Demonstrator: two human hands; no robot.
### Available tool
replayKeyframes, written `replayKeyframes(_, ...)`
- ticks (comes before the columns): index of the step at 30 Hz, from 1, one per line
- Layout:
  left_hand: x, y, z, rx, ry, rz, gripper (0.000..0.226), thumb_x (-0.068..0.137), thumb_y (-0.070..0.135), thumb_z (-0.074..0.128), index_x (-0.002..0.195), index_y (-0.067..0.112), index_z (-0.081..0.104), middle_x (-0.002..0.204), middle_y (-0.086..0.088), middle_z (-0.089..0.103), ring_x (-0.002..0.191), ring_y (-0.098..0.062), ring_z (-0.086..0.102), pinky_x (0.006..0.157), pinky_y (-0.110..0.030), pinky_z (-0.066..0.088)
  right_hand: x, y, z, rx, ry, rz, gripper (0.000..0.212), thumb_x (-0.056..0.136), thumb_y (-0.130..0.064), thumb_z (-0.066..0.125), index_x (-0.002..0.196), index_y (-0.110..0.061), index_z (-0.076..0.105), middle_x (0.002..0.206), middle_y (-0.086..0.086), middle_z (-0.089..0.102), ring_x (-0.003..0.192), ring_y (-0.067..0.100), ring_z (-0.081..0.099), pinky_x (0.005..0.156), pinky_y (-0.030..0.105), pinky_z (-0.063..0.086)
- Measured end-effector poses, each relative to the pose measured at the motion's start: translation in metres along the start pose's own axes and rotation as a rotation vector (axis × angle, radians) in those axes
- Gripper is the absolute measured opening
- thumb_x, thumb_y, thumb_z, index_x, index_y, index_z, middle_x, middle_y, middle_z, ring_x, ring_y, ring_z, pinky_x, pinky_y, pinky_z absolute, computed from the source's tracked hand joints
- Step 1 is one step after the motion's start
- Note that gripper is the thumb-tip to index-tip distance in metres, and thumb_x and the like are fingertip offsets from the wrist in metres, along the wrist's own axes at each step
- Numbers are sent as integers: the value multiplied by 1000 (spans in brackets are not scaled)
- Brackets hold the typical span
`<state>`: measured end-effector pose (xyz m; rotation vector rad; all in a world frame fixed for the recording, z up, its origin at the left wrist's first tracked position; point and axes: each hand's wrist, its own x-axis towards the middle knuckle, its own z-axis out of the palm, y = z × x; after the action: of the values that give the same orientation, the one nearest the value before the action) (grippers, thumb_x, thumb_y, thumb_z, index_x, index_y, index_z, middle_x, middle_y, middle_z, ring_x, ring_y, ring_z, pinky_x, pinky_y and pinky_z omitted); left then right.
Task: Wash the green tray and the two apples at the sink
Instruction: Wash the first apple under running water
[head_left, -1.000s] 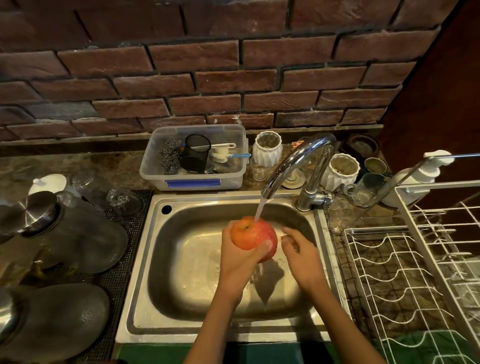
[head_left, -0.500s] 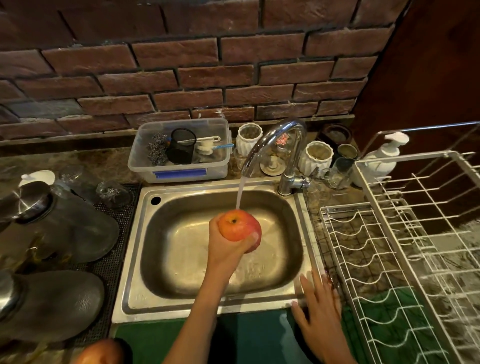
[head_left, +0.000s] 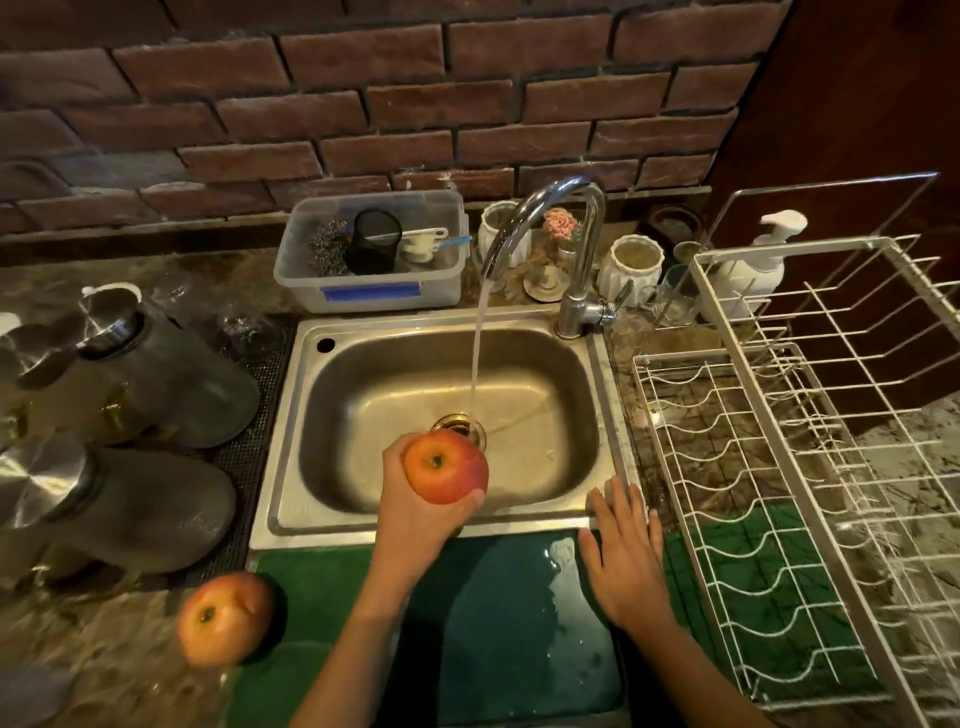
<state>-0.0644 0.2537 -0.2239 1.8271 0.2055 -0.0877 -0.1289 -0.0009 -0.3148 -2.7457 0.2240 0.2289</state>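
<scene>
My left hand (head_left: 415, 512) grips a red apple (head_left: 445, 466) over the front edge of the steel sink (head_left: 291, 426), clear of the water stream. My right hand (head_left: 626, 553) lies flat, fingers spread, on the wet green tray (head_left: 498, 623), which lies on the counter in front of the sink. A second red apple (head_left: 224, 618) sits on the counter at the tray's left edge. The tap (head_left: 550, 228) runs, and its water falls straight onto the drain.
A white wire dish rack (head_left: 779, 467) stands to the right of the sink and overlaps the tray's right end. Dark jars with metal lids (head_left: 135, 374) lie on a mat to the left. A plastic tub (head_left: 374, 291), cups and a soap pump (head_left: 753, 265) line the brick wall.
My left hand has drawn the apple out of the stream toward the sink's front edge. My right hand left the apple and came down flat on the green tray.
</scene>
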Motion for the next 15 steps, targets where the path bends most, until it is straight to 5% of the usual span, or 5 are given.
replayKeyframes(10,-86,-57,-34,210,109,-122,95,42,45,94,117,57,38,115,18,56,103,-2,60,79,-14,48,1,-3,-1,-5,-27,18,58,100,-46,21,154,-26,25,167,0,4,153,19,-5,123,49,-3)
replayKeyframes(15,-107,-72,-44,301,112,-120,96,44,49,90,121,58,34,116,35,49,111,13,50,74,-4,45,-1,-4,-3,19,-13,11,57,101,-45,25,154,-26,21,166,-1,2,153,17,-6,122,47,-5)
